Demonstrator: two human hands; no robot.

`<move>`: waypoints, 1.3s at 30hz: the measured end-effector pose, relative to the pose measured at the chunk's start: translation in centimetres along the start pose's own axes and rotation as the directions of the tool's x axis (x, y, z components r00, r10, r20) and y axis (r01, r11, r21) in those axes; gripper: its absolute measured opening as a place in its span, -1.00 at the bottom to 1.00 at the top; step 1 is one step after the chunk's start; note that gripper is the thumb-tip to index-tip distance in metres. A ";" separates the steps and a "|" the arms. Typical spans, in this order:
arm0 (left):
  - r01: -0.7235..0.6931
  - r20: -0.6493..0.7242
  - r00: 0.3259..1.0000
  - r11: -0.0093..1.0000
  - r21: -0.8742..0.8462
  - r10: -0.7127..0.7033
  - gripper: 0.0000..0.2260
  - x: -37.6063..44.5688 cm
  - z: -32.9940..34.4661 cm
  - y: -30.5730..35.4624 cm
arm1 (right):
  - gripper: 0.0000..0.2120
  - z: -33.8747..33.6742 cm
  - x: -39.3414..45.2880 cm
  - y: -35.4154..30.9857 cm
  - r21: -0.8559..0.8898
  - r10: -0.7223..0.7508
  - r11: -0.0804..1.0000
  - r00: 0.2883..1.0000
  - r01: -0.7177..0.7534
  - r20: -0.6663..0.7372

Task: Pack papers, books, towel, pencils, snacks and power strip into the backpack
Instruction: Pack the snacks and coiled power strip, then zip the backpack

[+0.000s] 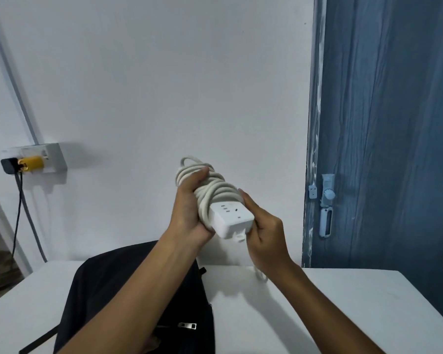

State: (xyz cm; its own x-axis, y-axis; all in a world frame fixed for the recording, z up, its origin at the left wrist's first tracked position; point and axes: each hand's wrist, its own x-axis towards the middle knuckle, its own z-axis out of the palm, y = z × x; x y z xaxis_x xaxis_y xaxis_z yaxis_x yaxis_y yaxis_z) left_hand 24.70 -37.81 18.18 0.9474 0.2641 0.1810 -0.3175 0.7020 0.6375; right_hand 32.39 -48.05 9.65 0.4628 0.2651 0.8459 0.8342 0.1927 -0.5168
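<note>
strip (232, 217) held above worktop (343, 297), cord wound round it | left hand (189, 213) clasped on its left side | right hand (262, 231) gripped on its right end | backpack (108, 284) lies below, near-left

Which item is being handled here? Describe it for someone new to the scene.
Above the white table and black backpack, both hands hold a white power strip. Its thick white cord is coiled around its body, unlike the wall outlet at left.

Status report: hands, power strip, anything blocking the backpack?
Left hand and right hand grip white cord-wrapped power strip, held above black fabric backpack. Nothing blocking.
</note>
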 end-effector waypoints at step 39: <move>-0.293 0.274 0.956 0.305 0.906 0.103 -0.70 1.4 -5.0 1.4 | -0.78 -2.2 0.8 -1.6 -0.400 -0.133 0.899 0.982 0.177 0.137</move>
State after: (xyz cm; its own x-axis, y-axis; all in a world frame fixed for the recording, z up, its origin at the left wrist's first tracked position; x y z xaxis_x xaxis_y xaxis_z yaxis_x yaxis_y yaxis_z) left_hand 25.42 -33.16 15.56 0.8844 0.1432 0.4442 -0.3371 -0.4623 0.8201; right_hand 32.04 -50.20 11.45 0.3026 0.3643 0.8808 0.9522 -0.1573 -0.2620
